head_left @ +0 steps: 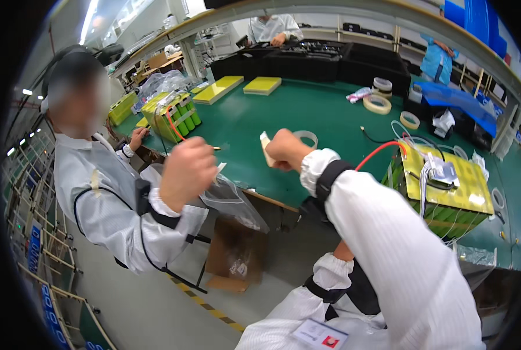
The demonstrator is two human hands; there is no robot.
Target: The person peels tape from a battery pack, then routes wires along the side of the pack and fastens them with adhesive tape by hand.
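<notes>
1. Fingers of right hand (288,147), head view: curled tight on flat cream strip (266,149) above smooth green worktop (330,108); left hand (344,251) mostly behind white right sleeve (383,204), its grip can't be told.
2. Progress, by judgement: strip in hand, not laid down; boxy green-and-yellow pack (470,195), right, already wired; remainder unclear.
3. Co-worker's blurred raised hand (187,169) crowds the left; translucent ring (314,140) just beside right hand.

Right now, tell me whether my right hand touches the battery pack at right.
No; the right hand holds a pale strip, apart from that battery pack.
</notes>
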